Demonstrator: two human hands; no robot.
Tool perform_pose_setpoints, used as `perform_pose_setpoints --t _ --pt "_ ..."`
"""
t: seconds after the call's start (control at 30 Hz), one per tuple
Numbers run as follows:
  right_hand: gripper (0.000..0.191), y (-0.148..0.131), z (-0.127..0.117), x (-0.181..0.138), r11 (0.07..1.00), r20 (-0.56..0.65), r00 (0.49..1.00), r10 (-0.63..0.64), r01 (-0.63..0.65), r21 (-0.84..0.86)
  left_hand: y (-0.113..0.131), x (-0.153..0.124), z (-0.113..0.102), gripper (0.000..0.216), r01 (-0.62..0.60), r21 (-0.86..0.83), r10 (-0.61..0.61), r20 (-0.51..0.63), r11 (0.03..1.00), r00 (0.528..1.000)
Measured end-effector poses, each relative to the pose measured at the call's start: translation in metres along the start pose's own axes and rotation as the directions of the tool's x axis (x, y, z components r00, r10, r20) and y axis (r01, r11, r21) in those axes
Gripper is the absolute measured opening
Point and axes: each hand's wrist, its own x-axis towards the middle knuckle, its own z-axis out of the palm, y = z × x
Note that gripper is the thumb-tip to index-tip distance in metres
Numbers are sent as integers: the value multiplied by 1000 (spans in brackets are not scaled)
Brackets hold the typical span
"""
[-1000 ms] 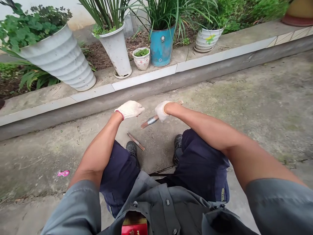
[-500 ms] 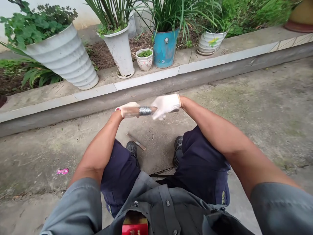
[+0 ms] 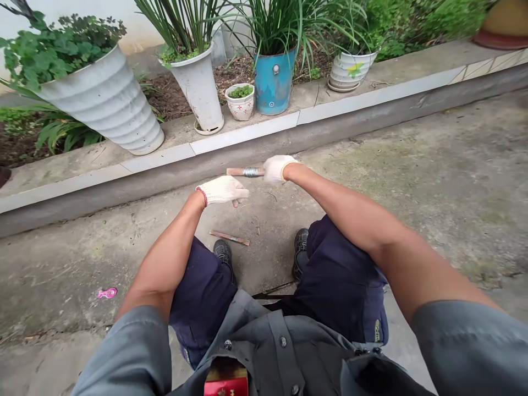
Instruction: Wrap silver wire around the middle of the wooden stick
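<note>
Wooden wire-wound stick [image 3: 245, 172] juts leftward from right hand [image 3: 278, 169].

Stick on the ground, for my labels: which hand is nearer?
Left: the left hand is just beyond the stick; the right hand is farther out, to the right.

Matt wooden stick [image 3: 234, 171], shiny wire [image 3: 250, 172]
</note>
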Motion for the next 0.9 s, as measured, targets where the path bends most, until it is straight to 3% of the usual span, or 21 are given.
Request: perform_pose_setpoints --t 0.1,0.2,0.27,0.33,0.4,0.47,0.57,0.67,0.8,0.9 --pt "39 3 -15 -18 967 -107 990 -97 119 224 -6 1 0 44 4 -16 -3 44 1000 999" --pt "41 2 -25 -47 830 -118 956 -267 290 475 -15 4 -4 40 45 22 -45 15 999 999" --pt "43 2 -26 -63 763 -23 922 -386 333 554 -20 6 -8 34 72 30 -71 -46 997 996" --pt "46 0 -19 -70 753 149 859 -490 331 569 -21 6 -11 34 72 30 -67 -126 997 990" --pt "47 -4 -8 -68 812 336 792 -510 314 491 -19 4 -13 39 50 50 -40 -193 997 980" --pt "46 -10 5 -60 881 452 770 -451 301 366 -13 2 -13 42 43 81 -25 -220 996 975" --pt "39 -18 15 -43 958 461 840 -286 264 112 -4 -2 -8 39 41 103 -22 -175 994 984" --pt "35 -19 15 -26 975 325 933 -153 195 -103 1 -2 -4 42 8 95 5 -138 995 990" --pt "42 -12 7 -10 988 112 992 -54 69 -136 -1 -2 -5 41 6 17 -5 -88 1000 996" --pt "44 -6 5 -7 994 72 997 -34 42 -103 -4 -3 -9 37 20 0 -20 -93 1000 996"
